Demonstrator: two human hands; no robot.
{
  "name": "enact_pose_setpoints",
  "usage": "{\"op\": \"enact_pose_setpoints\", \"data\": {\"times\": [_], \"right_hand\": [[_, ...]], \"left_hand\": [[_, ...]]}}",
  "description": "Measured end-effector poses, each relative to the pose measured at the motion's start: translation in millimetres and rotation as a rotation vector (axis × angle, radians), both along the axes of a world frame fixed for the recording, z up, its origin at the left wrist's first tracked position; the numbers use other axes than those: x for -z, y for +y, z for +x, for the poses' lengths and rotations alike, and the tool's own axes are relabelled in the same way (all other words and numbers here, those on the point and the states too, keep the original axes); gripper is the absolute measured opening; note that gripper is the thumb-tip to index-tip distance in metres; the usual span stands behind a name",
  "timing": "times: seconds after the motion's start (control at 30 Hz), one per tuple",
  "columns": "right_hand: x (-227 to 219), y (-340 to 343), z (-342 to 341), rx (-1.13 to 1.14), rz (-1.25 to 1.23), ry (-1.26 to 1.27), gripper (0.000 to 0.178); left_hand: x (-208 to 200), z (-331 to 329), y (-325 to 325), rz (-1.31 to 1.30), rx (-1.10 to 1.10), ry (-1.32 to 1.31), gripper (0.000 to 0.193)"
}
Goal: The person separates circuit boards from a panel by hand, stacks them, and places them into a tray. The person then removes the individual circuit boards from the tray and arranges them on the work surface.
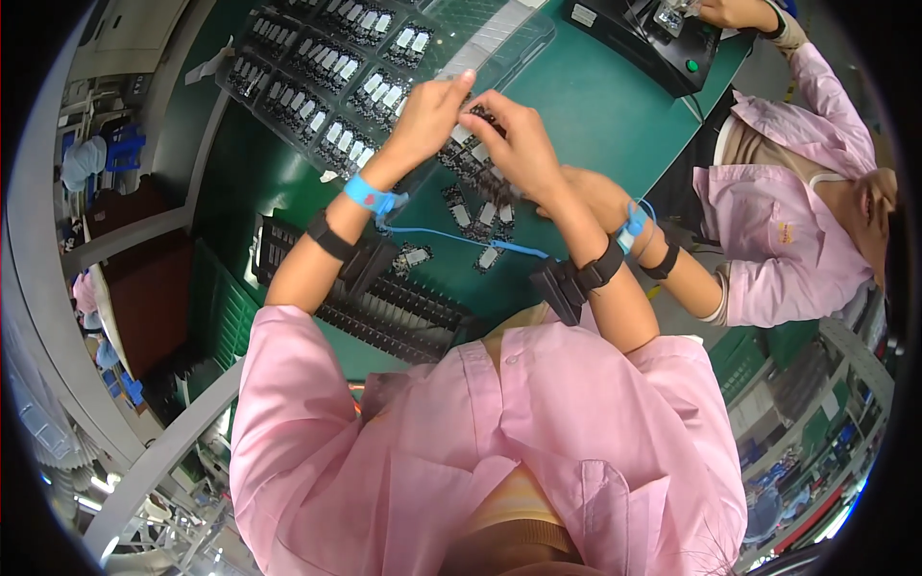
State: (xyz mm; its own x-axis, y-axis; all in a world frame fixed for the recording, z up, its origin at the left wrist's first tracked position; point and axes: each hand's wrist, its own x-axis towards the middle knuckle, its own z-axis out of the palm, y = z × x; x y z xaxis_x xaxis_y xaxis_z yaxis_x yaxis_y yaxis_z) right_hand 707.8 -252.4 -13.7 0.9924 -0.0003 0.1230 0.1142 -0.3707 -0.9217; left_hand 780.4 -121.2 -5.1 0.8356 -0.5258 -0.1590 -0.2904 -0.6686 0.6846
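Note:
My left hand [427,117] is closed at the near edge of a clear tray [504,60], thumb pointing up. What its fingers hold, if anything, is hidden. Beside it, my right hand [521,144] pinches a small dark circuit board [488,117] between thumb and forefinger, mostly covered by the fingers. Below the hands lies a heap of small black circuit boards [471,161] with pale labels. Several more loose boards [459,206] are scattered toward me. The tray's compartments hold rows of similar boards [328,60].
A co-worker's hand [597,199] reaches in beside my right wrist; another co-worker's hand [735,13] is at a black machine [653,43] with a green button. A black slotted rack [399,312] stands near me on the green table [615,115]. A blue cord [461,236] trails from my left wristband.

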Motion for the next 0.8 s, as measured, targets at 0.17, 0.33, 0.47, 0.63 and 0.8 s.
{"op": "enact_pose_setpoints", "data": {"times": [0.17, 0.33, 0.47, 0.63, 0.8], "right_hand": [[25.7, -3.1, -5.4, 0.098, 0.250, -0.051, 0.015], [37.3, -14.8, -18.4, 0.145, 0.621, 0.551, 0.014], [48.3, -20.7, -24.1, 0.109, 0.705, 0.614, 0.014], [56.0, -19.2, -22.7, 0.138, 0.912, 0.635, 0.014], [55.7, -12.3, -17.2, 0.197, 0.943, 0.530, 0.014]], "left_hand": [[47.8, 42.1, 17.7, -0.145, -0.224, 0.165, 0.046], [100.4, 87.1, -1.4, 0.230, -0.377, -0.375, 0.027], [115.1, 88.0, -3.0, 0.309, -0.423, -0.860, 0.022], [105.1, 70.8, 1.1, 0.225, -0.210, -0.869, 0.025], [112.8, 73.2, 26.9, 0.447, -0.040, -0.681, 0.026]]}}
